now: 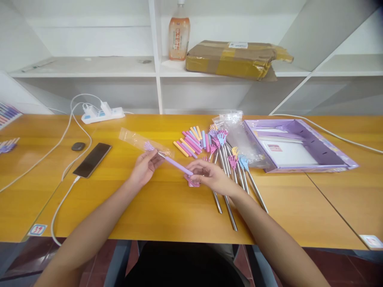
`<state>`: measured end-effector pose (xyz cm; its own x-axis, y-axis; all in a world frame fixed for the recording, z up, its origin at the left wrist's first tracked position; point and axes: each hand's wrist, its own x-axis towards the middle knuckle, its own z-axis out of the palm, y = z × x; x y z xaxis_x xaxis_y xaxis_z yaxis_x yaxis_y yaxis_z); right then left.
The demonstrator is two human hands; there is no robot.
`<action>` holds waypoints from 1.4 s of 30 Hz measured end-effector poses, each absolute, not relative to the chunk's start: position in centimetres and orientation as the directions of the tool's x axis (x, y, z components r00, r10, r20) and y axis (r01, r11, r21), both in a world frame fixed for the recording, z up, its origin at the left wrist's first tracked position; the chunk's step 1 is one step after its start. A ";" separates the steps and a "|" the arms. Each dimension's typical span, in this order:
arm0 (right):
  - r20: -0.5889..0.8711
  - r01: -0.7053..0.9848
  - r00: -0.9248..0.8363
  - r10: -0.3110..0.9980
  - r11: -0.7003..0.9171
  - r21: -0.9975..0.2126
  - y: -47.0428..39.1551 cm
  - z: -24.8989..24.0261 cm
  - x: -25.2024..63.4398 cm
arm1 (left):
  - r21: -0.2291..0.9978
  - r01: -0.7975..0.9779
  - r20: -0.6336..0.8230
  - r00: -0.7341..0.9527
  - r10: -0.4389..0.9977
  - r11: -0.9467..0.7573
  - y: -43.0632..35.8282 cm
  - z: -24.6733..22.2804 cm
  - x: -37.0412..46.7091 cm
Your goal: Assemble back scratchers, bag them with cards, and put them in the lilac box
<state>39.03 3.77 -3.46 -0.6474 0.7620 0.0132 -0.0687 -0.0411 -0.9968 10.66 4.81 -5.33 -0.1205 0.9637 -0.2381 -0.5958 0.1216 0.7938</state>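
Note:
A back scratcher with a purple handle and a small purple claw head slants between my two hands above the table. My left hand is closed around its metal rod near the head, where a clear plastic sleeve covers the claw. The fingers of my right hand pinch the handle's lower end. Just beneath them is a small pink piece, partly hidden. To the right lie several metal rods with colored claw heads, partly behind my right hand. Loose colored handle sleeves form a pile beyond it.
Clear plastic bags lie beside an open purple box at the right. On the left are a phone, a black earbud-like case, white cables and a power strip. Shelves behind hold a bottle and a taped carton.

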 end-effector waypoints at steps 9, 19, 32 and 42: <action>0.072 0.086 -0.584 0.809 0.149 -0.985 4.1 -4.1 38.5 | 0.899 -0.353 -0.195 0.212 0.958 0.261 2.2 -5.9 13.1; 0.173 0.294 -0.569 0.804 0.395 -0.871 3.8 -5.3 37.6 | 0.955 -0.205 -0.140 0.322 0.936 0.214 0.9 -6.9 14.4; 0.312 0.287 -0.654 0.689 0.607 -0.741 3.7 -5.5 37.3 | 0.879 -0.422 -0.169 0.160 0.973 0.222 1.0 -6.2 15.1; 0.358 0.217 -0.684 0.635 0.647 -0.731 3.5 -6.2 38.3 | 0.842 -0.472 -0.239 0.106 0.965 0.261 1.7 -6.0 14.1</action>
<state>38.30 3.53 -6.20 -0.6844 0.6350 0.3582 0.2172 0.6467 -0.7312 14.13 1.75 -6.04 0.1061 0.9651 -0.2392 -0.4724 0.2606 0.8420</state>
